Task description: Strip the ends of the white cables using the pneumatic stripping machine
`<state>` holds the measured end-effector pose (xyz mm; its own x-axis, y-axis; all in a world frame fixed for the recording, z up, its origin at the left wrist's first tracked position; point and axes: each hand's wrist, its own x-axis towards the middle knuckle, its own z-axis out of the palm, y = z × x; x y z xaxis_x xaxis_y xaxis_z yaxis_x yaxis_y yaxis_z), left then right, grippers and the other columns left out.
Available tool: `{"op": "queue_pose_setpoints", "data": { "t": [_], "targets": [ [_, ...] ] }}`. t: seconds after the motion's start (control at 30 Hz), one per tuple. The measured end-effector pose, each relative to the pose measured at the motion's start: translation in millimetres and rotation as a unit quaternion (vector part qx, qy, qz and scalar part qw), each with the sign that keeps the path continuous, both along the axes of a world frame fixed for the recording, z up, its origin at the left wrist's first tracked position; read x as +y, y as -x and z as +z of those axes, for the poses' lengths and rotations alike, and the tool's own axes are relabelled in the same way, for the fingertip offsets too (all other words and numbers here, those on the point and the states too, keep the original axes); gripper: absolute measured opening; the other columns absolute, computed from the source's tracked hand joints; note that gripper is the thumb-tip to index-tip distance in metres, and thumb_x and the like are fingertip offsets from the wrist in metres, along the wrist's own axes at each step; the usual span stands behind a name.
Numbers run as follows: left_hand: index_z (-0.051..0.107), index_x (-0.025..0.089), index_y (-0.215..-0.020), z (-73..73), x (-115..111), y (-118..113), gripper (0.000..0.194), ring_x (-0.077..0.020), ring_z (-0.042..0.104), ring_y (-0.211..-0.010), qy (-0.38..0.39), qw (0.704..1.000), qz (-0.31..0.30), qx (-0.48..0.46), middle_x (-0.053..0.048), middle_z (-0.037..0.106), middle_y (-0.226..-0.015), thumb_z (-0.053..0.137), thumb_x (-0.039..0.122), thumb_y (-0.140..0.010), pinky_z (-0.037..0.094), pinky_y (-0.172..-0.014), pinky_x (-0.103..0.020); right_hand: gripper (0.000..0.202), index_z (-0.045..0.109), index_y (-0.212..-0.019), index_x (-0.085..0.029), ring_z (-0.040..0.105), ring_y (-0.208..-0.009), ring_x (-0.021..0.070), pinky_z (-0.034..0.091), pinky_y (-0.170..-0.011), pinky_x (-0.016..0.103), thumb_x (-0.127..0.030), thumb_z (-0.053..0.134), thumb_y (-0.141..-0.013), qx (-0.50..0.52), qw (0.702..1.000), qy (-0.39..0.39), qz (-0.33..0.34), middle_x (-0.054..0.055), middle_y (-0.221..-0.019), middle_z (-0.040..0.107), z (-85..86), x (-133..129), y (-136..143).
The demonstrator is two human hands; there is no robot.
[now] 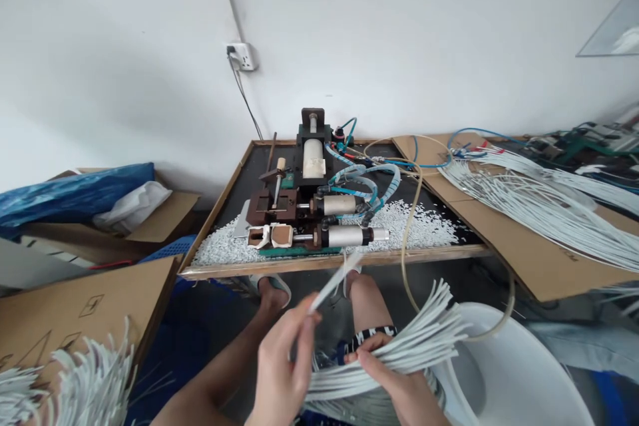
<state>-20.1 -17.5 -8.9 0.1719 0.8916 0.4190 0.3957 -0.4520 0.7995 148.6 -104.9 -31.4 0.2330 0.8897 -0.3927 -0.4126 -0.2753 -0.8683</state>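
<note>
Left hand (279, 366) pinches one white cable (333, 284); right hand (394, 379) grips one thick cable bundle (414, 343); two hands total.

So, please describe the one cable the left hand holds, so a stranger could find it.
Start at the small pneumatic machine on the black table. Just below the table's front edge, the left hand lifts one thin white cable. It stands alone, slanting up toward the machine, apart from the bundle of white cables.
</note>
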Motion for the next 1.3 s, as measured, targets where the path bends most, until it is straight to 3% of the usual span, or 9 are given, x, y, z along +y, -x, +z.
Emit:
{"op": "queue_pose_setpoints", "data": {
  "t": [0.07,0.13,0.3,0.47,0.6,0.7,0.83,1.07,1.3],
  "targets": [
    [0.066,0.026,-0.135,1.6,-2.8,-0.9,0.038,-0.0313,0.064,-0.124,-0.005,0.987,-0.11,0.117,-0.011,0.071,-0.129,0.058,0.027,-0.097,0.053,-0.103,-0.043,0.036,0.072,-0.072,-0.023,0.071,-0.082,0.0232,0.049,-0.084,0.038,-0.056,0.084,-0.066,0.0,1.0,0.008,-0.001,0.005,-0.08,0.081,5.8,1.0,0.2],
    [0.062,0.028,-0.14,3.6,-3.8,-1.4,0.042,-0.0311,0.059,-0.131,0.008,0.977,-0.155,0.146,-0.01,0.066,-0.139,0.057,0.029,-0.098,0.052,-0.106,-0.043,0.036,0.072,-0.073,-0.023,0.069,-0.082,0.023,0.048,-0.084,0.038,-0.057,0.084,-0.066,0.002,1.0,0.008,-0.001,0.004,-0.08,0.08,9.2,1.2,0.2],
    [0.074,0.028,-0.117,4.2,-7.9,0.0,0.025,-0.0241,0.076,-0.094,0.102,0.952,-0.247,0.148,-0.008,0.079,-0.105,0.058,0.037,-0.1,0.06,-0.081,-0.028,0.041,0.073,-0.073,-0.021,0.061,-0.081,0.0206,0.044,-0.083,0.038,-0.06,0.083,-0.064,-0.042,0.999,0.013,-0.017,0.002,-0.077,0.07,3.0,0.3,-2.1],
    [0.079,0.027,-0.103,-0.8,-10.0,1.8,0.023,-0.0222,0.073,-0.078,0.065,0.952,-0.256,0.155,-0.006,0.078,-0.086,0.057,0.035,-0.101,0.057,-0.071,-0.028,0.038,0.074,-0.073,-0.021,0.065,-0.083,0.0216,0.047,-0.083,0.037,-0.058,0.083,-0.066,-0.04,0.999,0.01,-0.014,0.003,-0.081,0.075,2.8,-0.2,-2.5],
    [0.079,0.026,-0.095,-8.5,-9.7,6.0,0.021,-0.0212,0.072,-0.074,0.034,0.974,-0.197,0.109,-0.005,0.078,-0.082,0.059,0.031,-0.099,0.056,-0.07,-0.028,0.035,0.075,-0.082,-0.023,0.073,-0.094,0.0234,0.051,-0.094,0.039,-0.053,0.086,-0.067,0.024,1.0,0.002,-0.02,0.004,-0.091,0.081,9.6,1.0,-1.2],
    [0.072,0.023,-0.078,-15.3,-4.9,13.3,0.029,-0.0191,0.068,-0.069,0.089,0.994,-0.069,0.003,-0.003,0.073,-0.073,0.058,0.038,-0.098,0.054,-0.068,-0.026,0.036,0.076,-0.082,-0.024,0.076,-0.09,0.0224,0.054,-0.086,0.035,-0.053,0.087,-0.064,0.047,0.998,0.009,-0.026,0.002,-0.083,0.082,13.6,2.4,-0.5],
    [0.07,0.021,-0.075,-15.4,11.2,21.1,0.037,-0.0161,0.055,-0.06,0.164,0.975,0.087,-0.118,0.003,0.055,-0.056,0.059,0.049,-0.095,0.047,-0.065,-0.025,0.042,0.076,-0.078,-0.023,0.078,-0.084,0.0239,0.056,-0.081,0.035,-0.058,0.089,-0.058,0.042,0.998,0.022,-0.036,0.005,-0.078,0.083,14.4,2.9,1.5],
    [0.072,0.018,-0.08,-2.9,33.9,9.3,0.037,-0.014,0.051,-0.053,0.159,0.962,0.118,-0.187,0.004,0.055,-0.053,0.064,0.052,-0.092,0.043,-0.058,-0.025,0.045,0.075,-0.076,-0.022,0.078,-0.086,0.0273,0.056,-0.086,0.041,-0.061,0.088,-0.057,0.017,0.999,0.021,-0.037,0.007,-0.077,0.082,3.8,0.7,2.6],
    [0.071,0.018,-0.079,-19.5,54.3,-1.4,0.033,-0.0142,0.055,-0.047,0.172,0.937,0.149,-0.265,0.003,0.061,-0.056,0.071,0.051,-0.086,0.045,-0.048,-0.025,0.048,0.074,-0.076,-0.021,0.077,-0.088,0.0338,0.055,-0.092,0.051,-0.065,0.085,-0.058,-0.017,0.999,0.024,-0.031,0.011,-0.079,0.082,-16.5,-1.4,-1.6]
  ]
}}
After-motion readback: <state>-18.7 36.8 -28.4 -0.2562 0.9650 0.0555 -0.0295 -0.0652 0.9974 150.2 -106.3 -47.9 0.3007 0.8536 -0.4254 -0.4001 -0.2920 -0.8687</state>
